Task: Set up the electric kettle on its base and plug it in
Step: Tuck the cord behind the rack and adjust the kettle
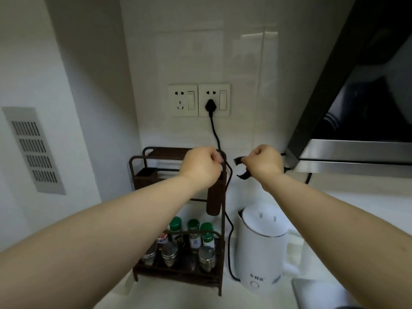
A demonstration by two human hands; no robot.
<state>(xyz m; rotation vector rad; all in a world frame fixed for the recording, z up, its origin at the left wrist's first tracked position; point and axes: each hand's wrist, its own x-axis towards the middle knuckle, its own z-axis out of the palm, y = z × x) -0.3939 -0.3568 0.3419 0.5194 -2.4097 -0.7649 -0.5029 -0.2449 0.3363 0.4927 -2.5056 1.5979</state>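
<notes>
Two sockets sit side by side on the back wall. A plug is in the right one, and its cord runs down between the rack and the kettle. The rack stands on the counter in the corner, left of the kettle, with jars on its lower shelf. The left hand is above the rack's top rail, on the cord. The right hand is to its right, above the kettle, pinching a strap. A hood hangs at the right. A vent is in the left wall.
</notes>
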